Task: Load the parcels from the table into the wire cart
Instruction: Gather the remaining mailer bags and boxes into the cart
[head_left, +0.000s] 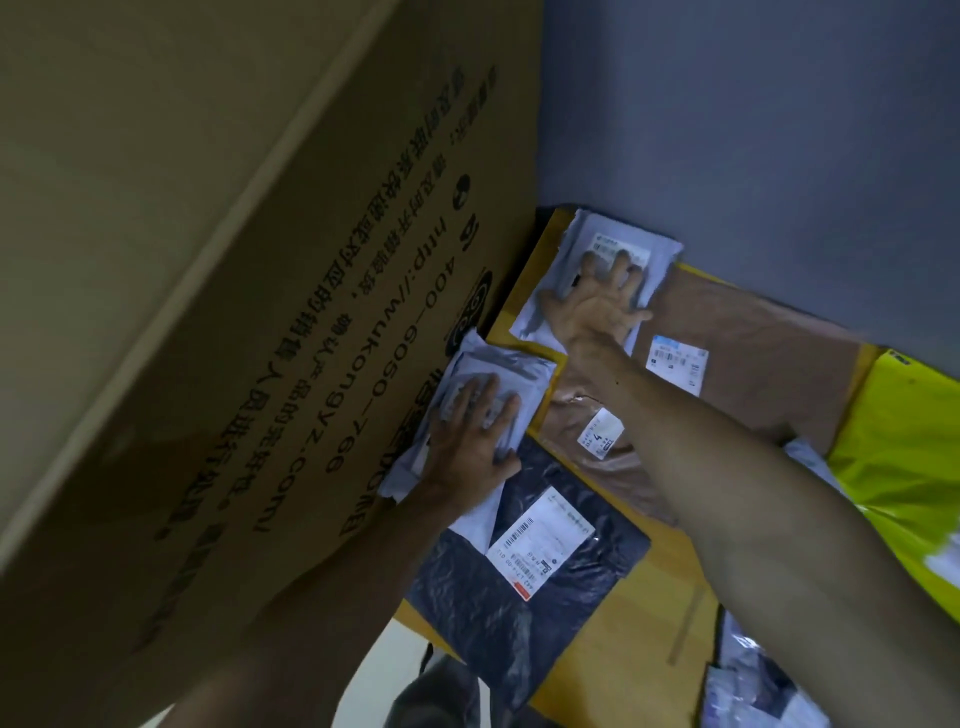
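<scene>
The counter (623, 623) in front of me has a yellow-brown top, mostly covered with parcels. At the far end a white-grey mailer (571, 244) lies flat, label up, with my right hand (597, 306) spread on it. Just beside it lies a wide brown mailer (769, 364), and nearer me a second brown parcel (623, 467) whose label shows a 4. Closest to me is a dark mailer (493, 613) with a white barcode label. A small grey mailer (514, 369) overlaps its far corner, with my left hand (472, 447) flat on it. A yellow-green bag (904, 441) lies on the right.
</scene>
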